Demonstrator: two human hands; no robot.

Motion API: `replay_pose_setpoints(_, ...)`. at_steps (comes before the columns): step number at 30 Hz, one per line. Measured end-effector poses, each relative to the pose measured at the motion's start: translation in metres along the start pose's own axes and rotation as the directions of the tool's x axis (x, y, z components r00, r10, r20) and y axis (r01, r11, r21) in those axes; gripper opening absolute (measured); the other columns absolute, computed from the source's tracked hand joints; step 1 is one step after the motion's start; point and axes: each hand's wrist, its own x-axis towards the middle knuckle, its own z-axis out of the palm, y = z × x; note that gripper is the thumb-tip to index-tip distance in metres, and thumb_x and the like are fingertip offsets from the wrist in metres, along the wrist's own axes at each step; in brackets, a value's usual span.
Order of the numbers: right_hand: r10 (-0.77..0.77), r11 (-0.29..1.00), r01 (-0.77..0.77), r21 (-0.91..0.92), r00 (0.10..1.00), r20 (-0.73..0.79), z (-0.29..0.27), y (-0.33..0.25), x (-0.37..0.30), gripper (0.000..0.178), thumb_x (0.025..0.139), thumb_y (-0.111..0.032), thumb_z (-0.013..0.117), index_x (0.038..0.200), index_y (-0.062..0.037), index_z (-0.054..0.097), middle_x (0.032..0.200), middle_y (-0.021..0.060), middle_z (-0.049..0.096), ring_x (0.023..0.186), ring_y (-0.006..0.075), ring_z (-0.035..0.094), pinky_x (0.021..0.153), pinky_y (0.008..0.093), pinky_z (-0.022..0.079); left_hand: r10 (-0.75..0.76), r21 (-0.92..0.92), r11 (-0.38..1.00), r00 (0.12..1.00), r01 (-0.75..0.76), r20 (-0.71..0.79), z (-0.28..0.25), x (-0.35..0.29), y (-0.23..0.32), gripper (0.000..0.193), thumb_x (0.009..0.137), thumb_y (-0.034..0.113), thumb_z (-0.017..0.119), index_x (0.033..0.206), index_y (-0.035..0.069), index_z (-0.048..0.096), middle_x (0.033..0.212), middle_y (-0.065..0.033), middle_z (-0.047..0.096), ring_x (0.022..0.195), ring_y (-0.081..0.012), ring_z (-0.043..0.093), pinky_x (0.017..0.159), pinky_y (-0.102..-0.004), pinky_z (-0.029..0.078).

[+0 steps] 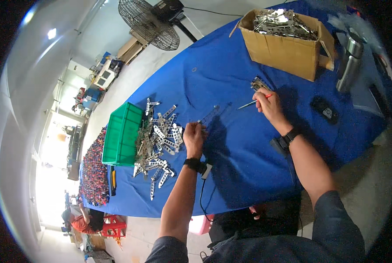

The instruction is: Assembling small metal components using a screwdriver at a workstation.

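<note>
Left hand (194,136) sits at the edge of the heap of metal strips (158,144) on the blue bench (231,79), fingers curled and pinching one strip (209,116) that sticks up and away toward the bench middle. Right hand (269,104) is well apart from it, fingers pressed together around a thin red-handled tool (253,103), tip pointing left, roughly at the strip's far end. Just beyond the right hand lies a small metal part (259,83); can't tell if the hand touches it, the view is too small there.

Green bin (122,133) stands just beside the heap, on its left. Cardboard box (288,41) full of more metal pieces sits at the far end, steel flask (350,61) to its right, small black device (325,109) near the right wrist.

Risks, as a judgement: the strip is gripped at one end only, so it could swing or slip out and drop back into the heap. The heap is loose and close to the left wrist; a nudge could push strips toward the near edge. The tool tip could skid off the narrow strip.
</note>
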Motion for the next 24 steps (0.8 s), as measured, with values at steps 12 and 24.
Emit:
replay_pose_setpoints(12,0.069,0.996,-0.077,0.052,0.989,0.131,0.014,-0.006,-0.008,0.030,0.099,-0.026,0.050,0.090,-0.0010,0.065,0.074,0.0058,0.065,0.066,0.0120,0.064,0.055,0.0247,0.049,0.247,0.294,0.919,0.965,-0.261,0.086,0.034,0.014,-0.007,0.025,0.095,0.009,0.052,0.115,0.003,0.065,0.068,-0.0088,0.062,0.059,-0.0146,0.059,0.058,-0.0308,0.047)
replay_pose_setpoints(24,0.017,0.998,-0.004,-0.062,0.978,0.206,0.018,0.004,-0.011,0.028,0.099,-0.025,0.054,0.104,-0.0004,0.066,0.092,0.0101,0.071,0.084,0.0156,0.069,0.066,0.0272,0.055,0.268,0.304,0.909,0.958,-0.285,0.098,0.041,0.013,-0.005,0.023,0.091,0.005,0.053,0.109,0.007,0.067,0.077,-0.0163,0.065,0.070,-0.0269,0.064,0.068,-0.0345,0.050)
